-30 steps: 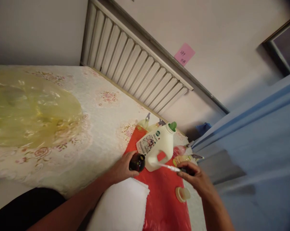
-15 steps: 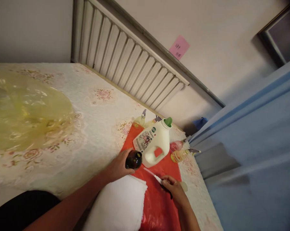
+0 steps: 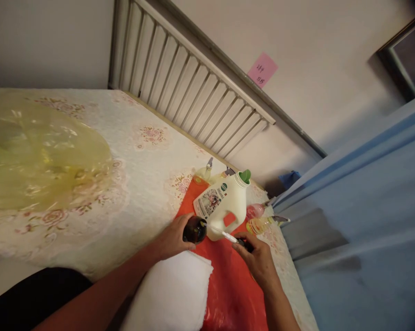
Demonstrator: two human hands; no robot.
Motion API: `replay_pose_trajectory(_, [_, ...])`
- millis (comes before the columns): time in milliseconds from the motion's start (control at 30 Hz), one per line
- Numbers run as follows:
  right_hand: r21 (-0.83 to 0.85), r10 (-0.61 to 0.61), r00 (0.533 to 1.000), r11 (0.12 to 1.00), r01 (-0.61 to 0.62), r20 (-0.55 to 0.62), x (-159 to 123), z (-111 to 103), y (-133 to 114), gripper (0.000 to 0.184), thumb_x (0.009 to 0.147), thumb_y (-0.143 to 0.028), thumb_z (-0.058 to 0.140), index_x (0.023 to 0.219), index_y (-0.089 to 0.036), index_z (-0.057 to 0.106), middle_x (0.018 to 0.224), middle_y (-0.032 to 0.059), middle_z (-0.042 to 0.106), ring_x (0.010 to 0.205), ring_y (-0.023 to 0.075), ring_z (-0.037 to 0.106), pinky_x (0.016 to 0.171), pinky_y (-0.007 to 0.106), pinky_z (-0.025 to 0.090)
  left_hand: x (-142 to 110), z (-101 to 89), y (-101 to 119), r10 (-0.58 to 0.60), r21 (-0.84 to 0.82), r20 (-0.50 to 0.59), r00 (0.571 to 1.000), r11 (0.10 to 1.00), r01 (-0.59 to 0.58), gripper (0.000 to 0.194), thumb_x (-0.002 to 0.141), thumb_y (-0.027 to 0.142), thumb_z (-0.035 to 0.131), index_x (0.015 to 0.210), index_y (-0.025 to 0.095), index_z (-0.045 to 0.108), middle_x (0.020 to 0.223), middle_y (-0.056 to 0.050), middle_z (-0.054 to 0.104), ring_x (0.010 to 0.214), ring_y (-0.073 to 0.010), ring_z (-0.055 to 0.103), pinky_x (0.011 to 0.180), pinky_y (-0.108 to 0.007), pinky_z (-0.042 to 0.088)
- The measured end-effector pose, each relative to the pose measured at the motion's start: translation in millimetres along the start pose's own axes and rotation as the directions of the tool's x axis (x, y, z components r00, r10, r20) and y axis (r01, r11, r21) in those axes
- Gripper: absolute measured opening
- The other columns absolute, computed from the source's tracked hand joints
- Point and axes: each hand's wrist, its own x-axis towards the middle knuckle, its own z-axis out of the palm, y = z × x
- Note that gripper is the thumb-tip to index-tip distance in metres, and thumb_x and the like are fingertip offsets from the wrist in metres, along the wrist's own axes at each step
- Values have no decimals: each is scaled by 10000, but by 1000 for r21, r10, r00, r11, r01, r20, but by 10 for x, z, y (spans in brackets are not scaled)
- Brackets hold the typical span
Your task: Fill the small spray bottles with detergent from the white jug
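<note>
My left hand (image 3: 174, 239) is closed around a dark, glossy bottle (image 3: 192, 231), its mouth tilted toward the right. Between the fingers of my right hand (image 3: 257, 255) is a bottle top with a thin tube (image 3: 230, 237); it has a white collar and a black end, mostly covered by the fingers. The tip of the tube meets the mouth of the dark bottle; how far in it reaches, I cannot tell. Just behind stands a large cream jug (image 3: 235, 202) with a handle and a green spout. A folded white cloth (image 3: 169, 294) lies below my left hand.
Red sheeting (image 3: 233, 285) lies under the jug. Small bottles, one pink (image 3: 254, 211) and one yellowish (image 3: 257, 225), are right of it, with others behind. A yellow plastic bag (image 3: 45, 156) spreads at left. A radiator (image 3: 193, 87) and blue curtain (image 3: 359, 220) border the flowered tablecloth (image 3: 141, 184).
My right hand has moved up, bringing the tube's tip from below the dark bottle to its mouth. My left hand keeps its hold. The whole view has shifted slightly.
</note>
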Motion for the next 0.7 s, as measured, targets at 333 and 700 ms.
replay_pose_trajectory(333, [-104, -93, 993, 991, 85, -74, -66, -2, -116, 220, 797, -379, 658, 939, -220, 710, 786, 36, 690, 686, 200, 591, 660, 302, 460, -10, -8, 20, 26, 18, -3, 1000, 1000, -26, 857, 588, 159, 774, 1371, 258, 442, 1340, -81, 560, 1238, -313, 516, 1050, -445, 425])
replay_pose_trajectory(700, [192, 202, 977, 959, -211, 62, -119, 132, 325, 339, 737, -459, 669, 959, -203, 694, 673, -8, 606, 577, 169, 525, 437, 247, 420, -5, -29, 47, 16, 19, 12, 1000, 1000, -17, 831, 601, 163, 764, 1368, 241, 451, 1358, -97, 551, 1262, -318, 501, 1076, -454, 396])
